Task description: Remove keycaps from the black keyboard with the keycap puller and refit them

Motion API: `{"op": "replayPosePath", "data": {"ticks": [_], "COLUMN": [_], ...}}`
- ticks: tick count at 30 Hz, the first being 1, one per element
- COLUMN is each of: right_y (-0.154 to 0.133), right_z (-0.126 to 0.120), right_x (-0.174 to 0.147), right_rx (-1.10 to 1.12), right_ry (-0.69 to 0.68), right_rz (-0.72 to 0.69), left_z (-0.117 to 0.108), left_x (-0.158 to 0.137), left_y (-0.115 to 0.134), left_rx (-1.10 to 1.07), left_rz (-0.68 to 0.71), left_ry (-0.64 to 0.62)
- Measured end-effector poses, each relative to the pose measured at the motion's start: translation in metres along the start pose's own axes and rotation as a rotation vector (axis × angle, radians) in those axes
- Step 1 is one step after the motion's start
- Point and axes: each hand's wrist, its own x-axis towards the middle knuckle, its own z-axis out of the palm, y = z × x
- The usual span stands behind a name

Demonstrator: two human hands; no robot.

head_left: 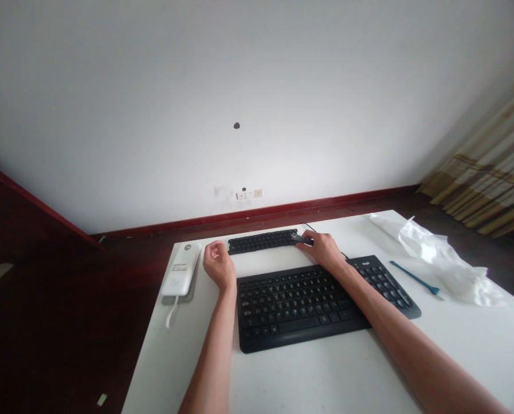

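A black keyboard [300, 302] lies on the white table, its keys facing up. Behind it is a narrow black panel [261, 241] with rows of key-like shapes. My left hand [220, 265] is by the panel's left end, fingers curled in and nothing visible in them; whether it touches the panel I cannot tell. My right hand [326, 252] reaches across the keyboard's right part and grips a slim dark tool [303, 239] with a greyish tip. That tip is at the panel's right end. The right forearm hides some keys.
A white power bank [181, 270] with a short strap lies at the table's left edge, on a grey flat thing. To the right are a teal stick-like tool [415, 278] and a crumpled white plastic bag [438, 253]. Beyond the table are a wall with sockets [250, 194] and a curtain [485, 167].
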Motion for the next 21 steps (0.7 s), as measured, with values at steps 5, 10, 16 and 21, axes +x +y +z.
{"op": "replayPosePath", "data": {"ticks": [5,10,16,21], "right_y": [0.0001,-0.0022,-0.0044,-0.0012], "right_z": [0.0002,-0.0011,-0.0027,-0.0019], "right_x": [0.0006,-0.0001,-0.0010,-0.0018], "right_rx": [-0.003,0.010,0.014,0.071], "right_ry": [0.002,0.009,0.004,0.044], "right_rz": [-0.008,-0.012,-0.009,-0.020], "left_z": [0.0003,0.0007,0.0010,0.0009], "left_x": [0.0007,0.0012,0.0009,0.0013], "left_y": [-0.0015,-0.0034,-0.0044,-0.0038], "left_rx": [0.003,0.010,0.019,0.005], "left_rz": [-0.005,0.003,-0.006,-0.001], "left_ry": [-0.007,-0.014,-0.018,-0.026]}}
